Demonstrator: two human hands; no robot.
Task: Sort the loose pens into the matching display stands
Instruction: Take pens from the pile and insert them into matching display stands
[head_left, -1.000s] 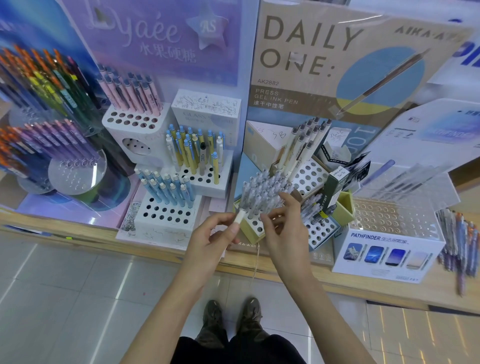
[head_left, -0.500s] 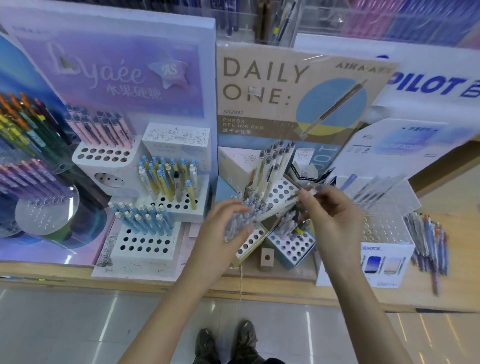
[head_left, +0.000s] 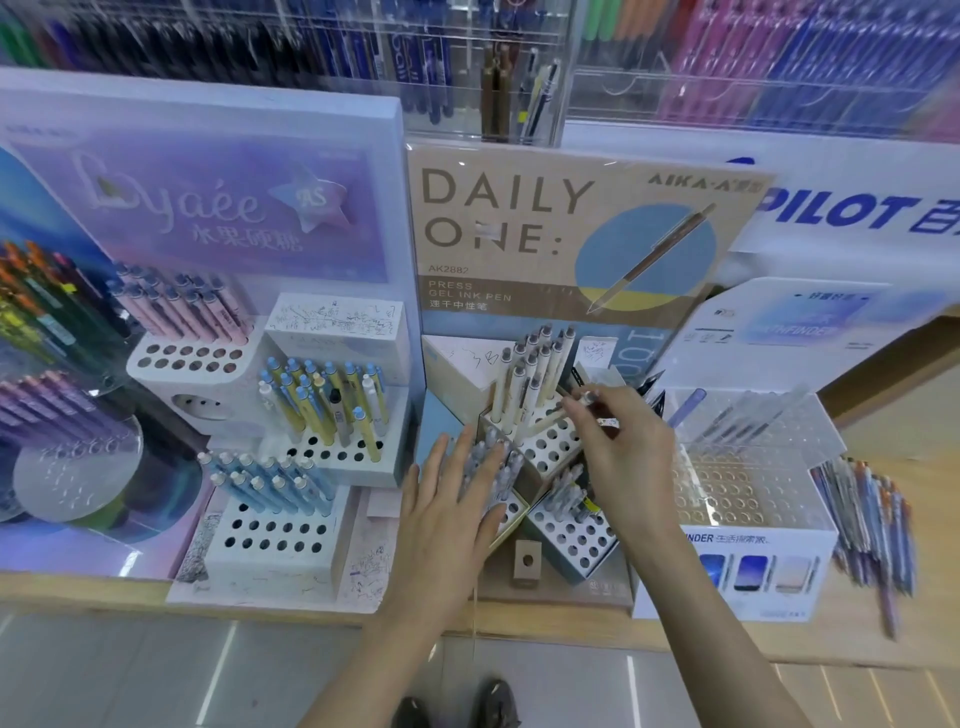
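- Head view: the left hand (head_left: 447, 499) lies flat with straight, spread fingers on a group of grey pens (head_left: 491, 457) in the front left block of the stand (head_left: 571, 540) under the DAILY ONE board.
- The right hand (head_left: 623, 452) pinches a cream pen (head_left: 543, 426) between thumb and fingers. The pen is tilted over the white holes of the same stand, just beside the upright cream pens (head_left: 535, 369).
- A heap of loose pens (head_left: 872, 519) lies on the counter (head_left: 571, 623) at the far right, beside a clear stand (head_left: 748, 483) with many holes.
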